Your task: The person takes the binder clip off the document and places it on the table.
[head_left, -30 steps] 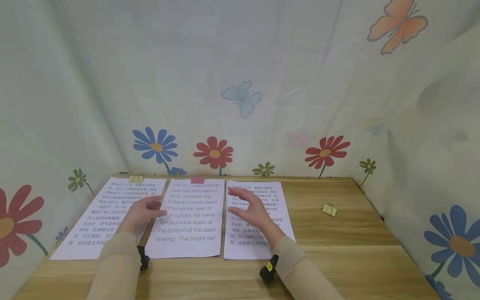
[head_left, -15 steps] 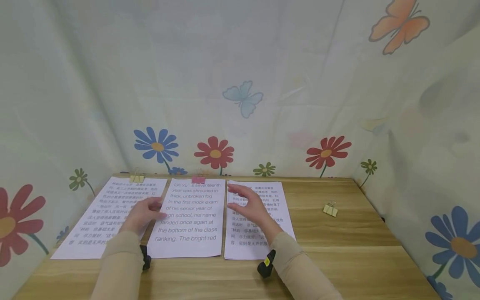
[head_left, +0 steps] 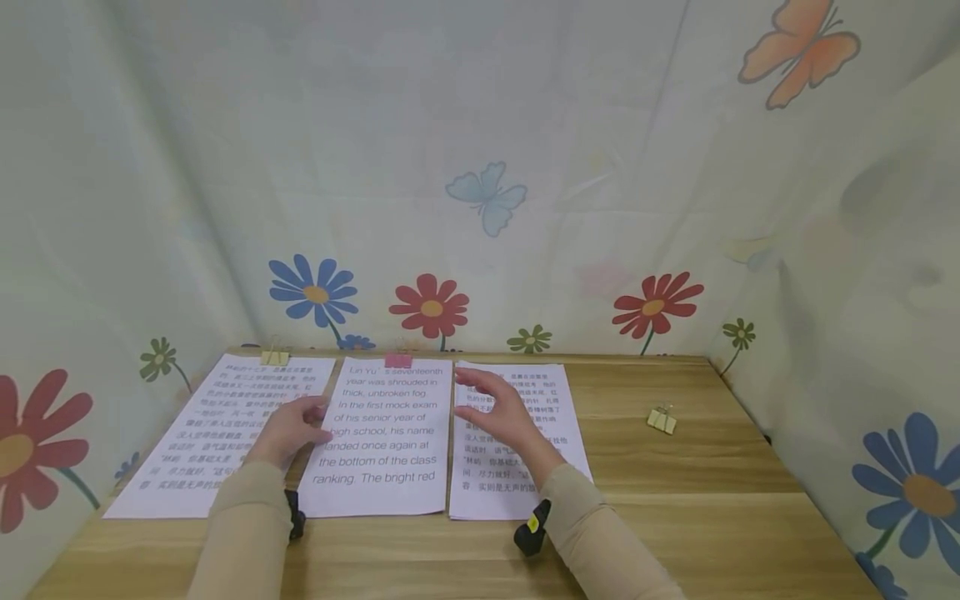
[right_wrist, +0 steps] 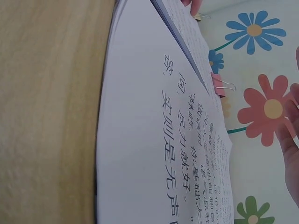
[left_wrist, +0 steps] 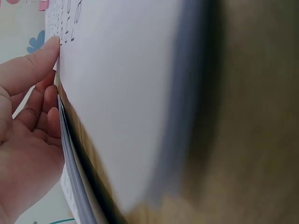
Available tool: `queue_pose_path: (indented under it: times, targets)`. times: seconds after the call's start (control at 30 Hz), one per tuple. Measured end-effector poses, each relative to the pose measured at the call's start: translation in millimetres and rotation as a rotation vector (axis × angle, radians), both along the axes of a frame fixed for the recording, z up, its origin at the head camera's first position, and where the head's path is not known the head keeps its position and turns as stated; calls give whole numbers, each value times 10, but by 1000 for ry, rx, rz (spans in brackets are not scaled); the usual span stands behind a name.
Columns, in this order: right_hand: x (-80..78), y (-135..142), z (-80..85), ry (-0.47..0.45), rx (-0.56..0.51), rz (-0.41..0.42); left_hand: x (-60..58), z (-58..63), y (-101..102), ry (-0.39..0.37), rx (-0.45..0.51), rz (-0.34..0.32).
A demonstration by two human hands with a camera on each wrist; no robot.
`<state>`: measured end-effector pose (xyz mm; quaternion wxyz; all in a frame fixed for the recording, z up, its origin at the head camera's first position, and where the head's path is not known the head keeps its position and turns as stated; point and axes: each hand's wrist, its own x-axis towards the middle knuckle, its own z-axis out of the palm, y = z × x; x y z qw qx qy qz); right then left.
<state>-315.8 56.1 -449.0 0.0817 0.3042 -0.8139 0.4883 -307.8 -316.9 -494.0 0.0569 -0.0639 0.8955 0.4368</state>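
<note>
My left hand [head_left: 288, 429] is at the left edge of the middle stack of paper [head_left: 382, 492], which has English print and a pink binder clip [head_left: 398, 360] at its top. In the left wrist view the thumb [left_wrist: 44, 58] touches that stack's edge, the other fingers loosely bent beside it. Over the right stack of paper [head_left: 487, 500], which has Chinese print, hovers my right hand [head_left: 506, 412]. Its thumb and fingers are spread apart and hold nothing; the right wrist view catches part of it at the edge.
Left of the middle stack lies another printed stack [head_left: 161, 496] with a yellow binder clip [head_left: 275, 358]. A loose yellow binder clip [head_left: 662, 419] lies on the wooden table [head_left: 712, 533] at the right. A flowered cloth [head_left: 360, 167] hangs behind and around the table.
My left hand has shifted slightly right, onto the middle stack's left edge. The right hand has dipped a little at the wrist and otherwise stays over the right stack.
</note>
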Motion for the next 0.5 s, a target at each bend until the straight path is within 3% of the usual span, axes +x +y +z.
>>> queue_pose_path:
  times: [0.5]
  targets:
    - [-30, -7, 22, -4, -21, -8, -12, -5, 25, -13, -35, 37]
